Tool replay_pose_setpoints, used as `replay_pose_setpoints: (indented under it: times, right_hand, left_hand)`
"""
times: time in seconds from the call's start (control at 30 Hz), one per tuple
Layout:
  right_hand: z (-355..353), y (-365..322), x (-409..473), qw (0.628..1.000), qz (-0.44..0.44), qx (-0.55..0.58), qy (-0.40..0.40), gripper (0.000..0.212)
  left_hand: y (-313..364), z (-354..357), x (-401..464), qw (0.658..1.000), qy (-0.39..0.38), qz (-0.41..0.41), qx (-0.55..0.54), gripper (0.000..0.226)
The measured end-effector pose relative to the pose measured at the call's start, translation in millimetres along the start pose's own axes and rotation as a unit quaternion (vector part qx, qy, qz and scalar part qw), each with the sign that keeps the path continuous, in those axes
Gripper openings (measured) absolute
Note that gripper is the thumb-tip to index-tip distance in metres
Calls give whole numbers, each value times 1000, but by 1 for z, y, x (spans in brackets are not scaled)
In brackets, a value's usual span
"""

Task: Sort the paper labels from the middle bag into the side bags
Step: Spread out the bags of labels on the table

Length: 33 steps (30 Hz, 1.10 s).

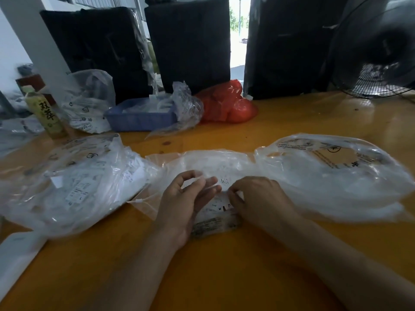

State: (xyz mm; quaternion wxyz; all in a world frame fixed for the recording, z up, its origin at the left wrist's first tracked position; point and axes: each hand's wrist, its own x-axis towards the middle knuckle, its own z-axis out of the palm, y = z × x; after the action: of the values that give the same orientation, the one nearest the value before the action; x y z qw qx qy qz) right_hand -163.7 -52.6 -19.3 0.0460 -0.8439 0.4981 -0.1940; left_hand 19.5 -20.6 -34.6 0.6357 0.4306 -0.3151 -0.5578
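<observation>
Paper labels [219, 204] between my hands look flimsy; right hand [258, 198] pinches one edge, left hand [186, 198] relaxed alongside.

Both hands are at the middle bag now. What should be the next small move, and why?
Probably the right hand should lift out the paper label its fingertips pinch at the middle bag. The left hand rests open beside it, and both side bags lie open, the left bag already holding labels.
</observation>
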Motion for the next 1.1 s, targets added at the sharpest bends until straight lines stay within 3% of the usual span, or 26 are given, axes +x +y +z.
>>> replay_pose_setpoints:
  times: [0.1,0.17,0.23,0.37,0.57,0.7,0.8,0.93,1.03,1.1]
  right_hand:
    - [-4,4,-3,984,39,132,110,18]
    - [-6,10,-4,963,80,214,141,11]
    - [-7,14,-3,964,91,226,104,3]
    - [-1,16,-2,983,73,165,-12,12]
    - [-6,21,-1,963,89,252,-17,8]
    - [-4,18,-3,969,97,216,-64,17]
    - [-6,13,-6,960,94,264,0,13]
    - [-12,10,-6,915,132,355,136,11]
    - [-15,9,-10,901,122,383,165,13]
    - [-15,8,-12,902,99,385,167,16]
  left_hand:
    - [0,1,0,1000,-7,13,11,14]
    - [-1,1,-2,999,-5,21,23,16]
    - [-2,1,-4,998,1,33,47,18]
    - [-2,4,-8,994,9,62,85,18]
    - [3,4,-11,986,35,107,124,14]
    - [4,5,-13,989,21,105,106,27]
    - [1,6,-14,993,-4,89,83,34]
    - [-1,7,-14,997,-14,55,48,35]
    - [-1,6,-13,997,-21,43,56,21]
    - [-1,5,-13,996,-27,45,69,23]
